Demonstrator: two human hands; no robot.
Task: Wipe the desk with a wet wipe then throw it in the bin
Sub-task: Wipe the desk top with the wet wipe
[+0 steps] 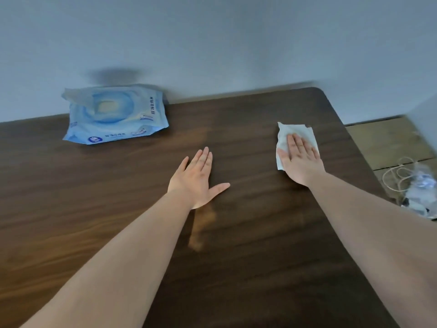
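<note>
Your right hand [300,159] lies flat and fully spread, palm down, pressing the white wet wipe [294,136] against the dark wooden desk [248,233] near its far right corner. The fingers [295,144] rest side by side on top of the sheet, not curled around it; the wipe shows beyond your fingertips and along the thumb side. Your left hand [197,178] is also open and flat, palm down on the bare desk near its middle, fingers together and thumb stretched out to the right, with nothing under it or in it. The two hands are well apart.

At the far left of the desk, against the wall [212,43], sits a light blue wet wipe pack [115,114]. It carries printed characters down one side and a small round logo near the front edge, but the writing is too blurred to read. On the floor past the right edge of the desk lies a clear bag [418,190] with a pale cord.
</note>
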